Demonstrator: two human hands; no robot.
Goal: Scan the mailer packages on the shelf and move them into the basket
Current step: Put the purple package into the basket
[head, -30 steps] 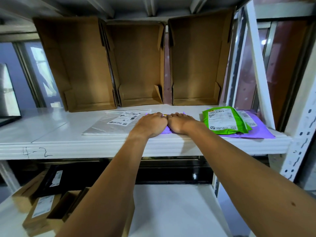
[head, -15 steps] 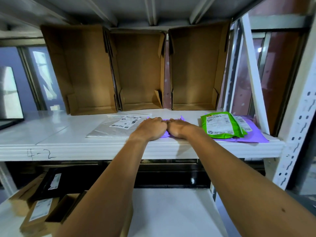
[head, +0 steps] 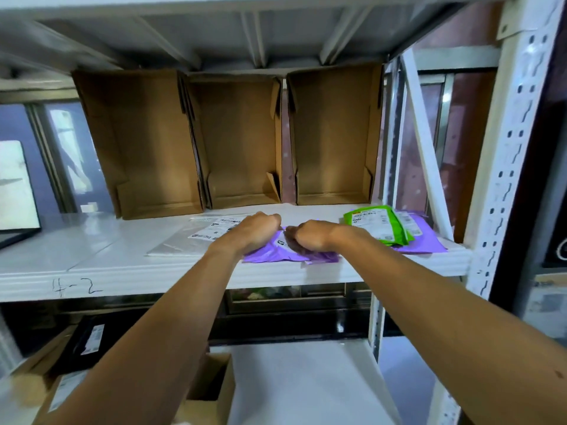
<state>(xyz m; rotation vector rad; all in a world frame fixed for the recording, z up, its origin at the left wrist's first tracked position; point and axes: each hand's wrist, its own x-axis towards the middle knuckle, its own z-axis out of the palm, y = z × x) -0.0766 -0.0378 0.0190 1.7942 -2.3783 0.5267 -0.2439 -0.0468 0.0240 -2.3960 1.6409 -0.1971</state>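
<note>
Left grip, right grip pinch one purple mailer; three boxes behind; mailers on shelf seemingly four.

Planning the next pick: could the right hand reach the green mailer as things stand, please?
Probably yes, once freed: the right hand grips the purple mailer, but the green mailer lies uncovered just beside it.

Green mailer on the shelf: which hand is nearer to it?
Right. The right hand grips the front purple mailer just left of the green mailer, apart from it; the left hand grips the same mailer farther left.
</note>
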